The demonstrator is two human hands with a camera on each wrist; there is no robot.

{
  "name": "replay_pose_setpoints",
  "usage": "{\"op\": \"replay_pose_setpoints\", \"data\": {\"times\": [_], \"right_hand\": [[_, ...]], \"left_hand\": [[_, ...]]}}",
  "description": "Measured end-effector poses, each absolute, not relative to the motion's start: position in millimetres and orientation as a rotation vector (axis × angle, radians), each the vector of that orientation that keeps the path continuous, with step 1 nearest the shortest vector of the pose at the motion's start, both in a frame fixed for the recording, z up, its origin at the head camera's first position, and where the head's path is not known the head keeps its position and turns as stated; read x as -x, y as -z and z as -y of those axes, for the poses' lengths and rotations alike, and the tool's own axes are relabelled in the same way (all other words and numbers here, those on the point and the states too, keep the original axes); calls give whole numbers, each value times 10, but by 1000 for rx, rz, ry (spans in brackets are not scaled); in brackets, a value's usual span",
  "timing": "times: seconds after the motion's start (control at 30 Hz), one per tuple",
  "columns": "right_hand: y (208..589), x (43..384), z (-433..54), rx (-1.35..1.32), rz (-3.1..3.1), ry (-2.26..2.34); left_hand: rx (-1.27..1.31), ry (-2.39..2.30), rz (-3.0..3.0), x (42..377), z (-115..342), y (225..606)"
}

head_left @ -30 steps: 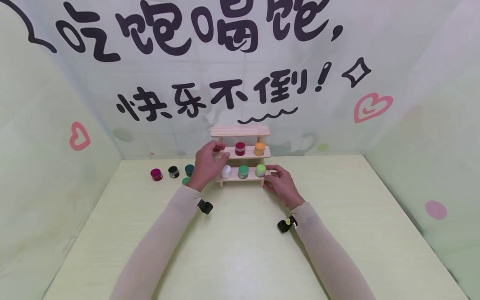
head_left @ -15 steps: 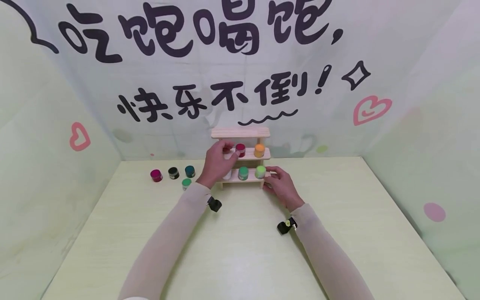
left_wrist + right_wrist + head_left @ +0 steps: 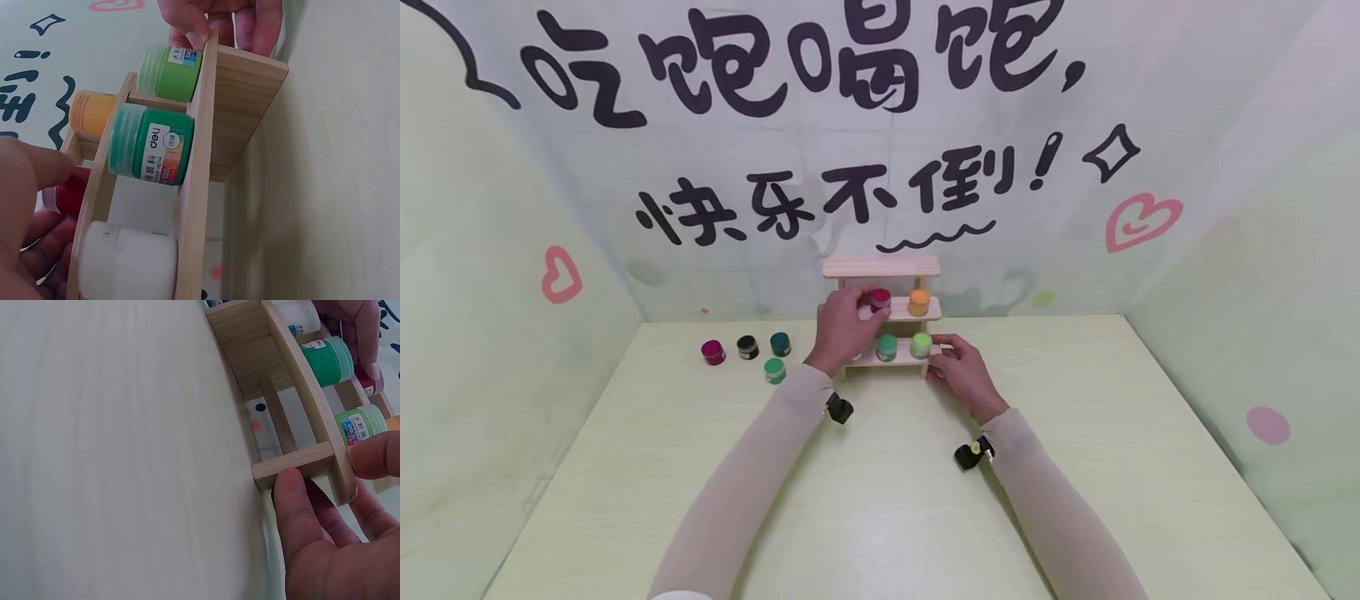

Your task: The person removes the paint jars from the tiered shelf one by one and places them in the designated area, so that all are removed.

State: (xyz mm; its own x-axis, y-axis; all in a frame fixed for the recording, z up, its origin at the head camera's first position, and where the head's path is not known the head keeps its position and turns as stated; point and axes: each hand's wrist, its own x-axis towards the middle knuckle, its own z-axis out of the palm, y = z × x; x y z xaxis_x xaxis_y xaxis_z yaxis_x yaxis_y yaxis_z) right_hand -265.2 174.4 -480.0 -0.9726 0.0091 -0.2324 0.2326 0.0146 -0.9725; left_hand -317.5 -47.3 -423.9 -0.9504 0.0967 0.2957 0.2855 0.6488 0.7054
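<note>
A small three-tier wooden display shelf [image 3: 880, 267] stands by the back wall. On its middle tier, my left hand [image 3: 841, 331] holds a dark red paint jar [image 3: 881, 297] between thumb and fingers. Beside that jar sits an orange paint jar [image 3: 918, 303]. The bottom tier carries a white paint jar [image 3: 125, 262], a green one [image 3: 887, 347] and a light green one [image 3: 921, 346]; my left hand mostly covers the white jar in the head view. My right hand [image 3: 964, 377] grips the shelf's right end, its thumb beside the light green jar and fingers around the end support.
Left of the shelf, on the pale table [image 3: 880, 517], stand a magenta jar [image 3: 712, 352], a black jar [image 3: 747, 347], a teal jar [image 3: 780, 344] and another green jar [image 3: 774, 371]. Printed cloth walls [image 3: 737, 275] enclose the table at the back and sides.
My left hand has moved right along the middle tier to the dark red jar and taken hold of it. My right hand stays at the shelf's end.
</note>
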Motion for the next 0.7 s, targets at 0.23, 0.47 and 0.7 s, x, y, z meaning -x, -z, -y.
{"op": "replay_pose_setpoints", "data": {"times": [0.23,0.47,0.7], "right_hand": [[4826,2659,-1761,-252,-2107,2094],[4828,2665,-1761,-240,-2117,2088],[4823,2663,-1744,-254,-2133,2075]], "left_hand": [[305,1221,2623,3153,468,4240],[364,1381,2542,3158,573,4297],[378,1473,2480,3085,705,4304]]}}
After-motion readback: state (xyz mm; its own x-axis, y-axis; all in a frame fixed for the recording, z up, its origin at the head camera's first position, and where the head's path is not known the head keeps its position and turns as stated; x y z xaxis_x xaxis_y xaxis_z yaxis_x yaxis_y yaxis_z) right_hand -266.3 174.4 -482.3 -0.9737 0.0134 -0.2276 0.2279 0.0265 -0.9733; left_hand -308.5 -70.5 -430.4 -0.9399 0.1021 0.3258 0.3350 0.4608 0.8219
